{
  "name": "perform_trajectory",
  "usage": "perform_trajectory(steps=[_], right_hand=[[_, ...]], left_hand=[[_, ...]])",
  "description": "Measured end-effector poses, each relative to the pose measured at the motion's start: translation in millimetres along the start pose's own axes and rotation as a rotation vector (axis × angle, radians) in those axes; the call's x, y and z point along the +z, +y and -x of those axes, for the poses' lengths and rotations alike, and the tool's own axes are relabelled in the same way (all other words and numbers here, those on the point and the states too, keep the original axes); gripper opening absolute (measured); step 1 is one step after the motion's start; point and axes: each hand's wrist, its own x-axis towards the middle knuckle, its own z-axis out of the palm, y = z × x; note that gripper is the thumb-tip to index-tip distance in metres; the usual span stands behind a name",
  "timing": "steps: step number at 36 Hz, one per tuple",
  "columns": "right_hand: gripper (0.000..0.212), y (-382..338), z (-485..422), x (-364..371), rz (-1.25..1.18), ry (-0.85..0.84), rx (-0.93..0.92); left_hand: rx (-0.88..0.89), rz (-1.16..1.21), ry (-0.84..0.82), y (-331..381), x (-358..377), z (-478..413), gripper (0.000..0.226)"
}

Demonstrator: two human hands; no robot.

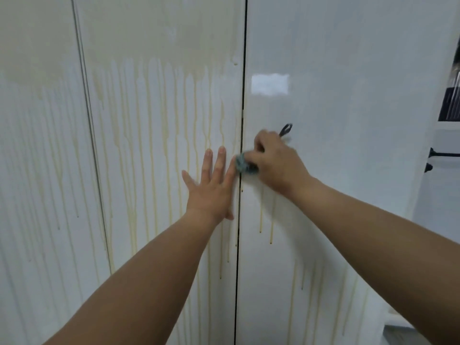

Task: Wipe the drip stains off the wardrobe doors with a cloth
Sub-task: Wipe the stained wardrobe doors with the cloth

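Wardrobe doors: three, the left door, the middle door, the right door.
Hands: two, the left hand and the right hand.
Cloth: one.
Drip stains: too many to count.

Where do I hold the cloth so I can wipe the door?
Bunch the cloth in your fist from the side facing you, as the right hand does. It looks soft and wadded, so a corner pokes out against the door.
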Motion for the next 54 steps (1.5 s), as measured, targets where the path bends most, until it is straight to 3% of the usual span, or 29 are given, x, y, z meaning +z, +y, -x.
perform_trajectory(steps=[4,6,11,14,20,23,26,29,34,36,40,42,44,48,50,52,54], right_hand=[[0.020,-5,16,-2,0.053,-0.187,-0.182],[0.017,0,-1,-10,0.084,-0.197,-0.187],[0.022,20,-24,-16,0.047,0.149,0.141],[0.028,8,-4,-3,0.058,0.183,0.120],[0.020,-31,75,33,-0.009,-0.234,-0.190],[0.015,-27,87,34,0.008,-0.353,-0.329],[0.012,-21,60,20,-0.039,-0.236,-0.196],[0.013,-7,25,-1,-0.051,-0.001,0.014],[0.010,3,26,0,0.005,0.030,0.042],[0.015,-2,49,11,-0.010,-0.039,-0.022],[0.011,-8,98,36,-0.028,-0.330,-0.434],[0.005,-8,105,40,-0.001,-0.415,-0.487],[0.010,-5,95,34,-0.010,-0.346,-0.363],[0.026,12,55,11,-0.041,0.083,0.081],[0.031,16,50,7,-0.057,0.217,0.200],[0.031,7,61,13,-0.019,0.232,0.209],[0.029,-8,88,29,-0.007,0.137,0.191]], left_hand=[[-0.001,0.011,0.028,0,1,0,0.156],[-0.004,0.014,0.020,0,0,0,0.156],[0.005,0.017,0.024,0,2,1,0.156],[0.002,0.016,0.030,-1,2,1,0.156],[0.007,0.061,0.037,-1,3,0,0.157],[0.002,0.058,0.039,0,3,0,0.157],[0.009,0.063,0.025,1,1,1,0.152],[0.009,0.047,0.031,0,1,0,0.157],[0.004,0.032,0.039,0,1,1,0.157],[0.009,0.046,0.045,-1,2,1,0.157],[0.004,0.042,0.048,0,2,1,0.158],[-0.001,0.042,0.051,1,2,1,0.158],[0.002,0.047,0.052,1,3,1,0.158],[0.012,0.040,0.056,-1,3,2,0.156],[0.014,0.041,0.043,0,2,2,0.154],[0.015,0.051,0.042,-1,3,2,0.154],[0.017,0.057,0.044,-1,3,1,0.154]])
